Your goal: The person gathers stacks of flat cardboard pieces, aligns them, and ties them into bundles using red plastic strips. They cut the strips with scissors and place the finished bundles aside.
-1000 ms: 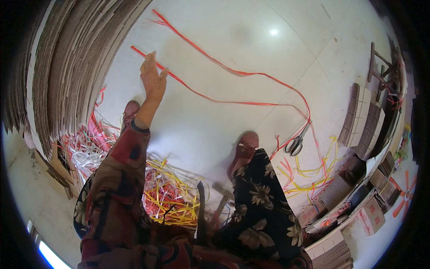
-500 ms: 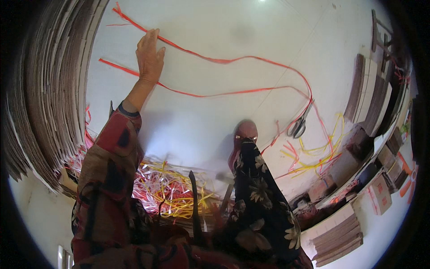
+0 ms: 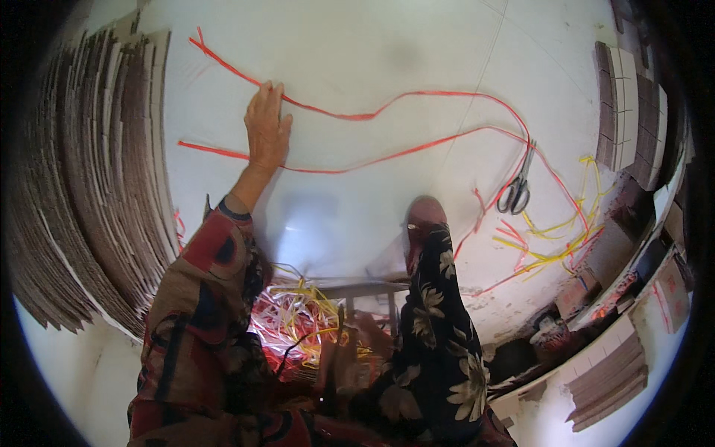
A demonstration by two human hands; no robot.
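Observation:
My left hand (image 3: pixel 268 127) lies palm down over the pale floor, its thumb apart from the fingers. The fingertips rest on a long, flat red strap (image 3: pixel 350 116), near its forked far-left end. The strap loops round on the right and comes back as a second strand (image 3: pixel 320 171), which passes under my left wrist. Dark-handled scissors (image 3: pixel 515 195) lie by the loop's right bend, with their blades touching the strap. I cannot see my right hand; a blurred brown shape (image 3: pixel 365 335) beside my knee is not clear enough to name.
Tall stacks of flattened cardboard (image 3: pixel 89 186) stand at the left. Red and yellow straps (image 3: pixel 555 257) lie right of my shoe (image 3: pixel 426 212). A tangled heap of strips (image 3: pixel 294 320) sits between my legs. More cardboard (image 3: pixel 629 112) and boxes line the right side.
The whole view has shifted, so most things appear lower or farther right. My left hand stays on the red strap. The brown shape near my knee has come into sight.

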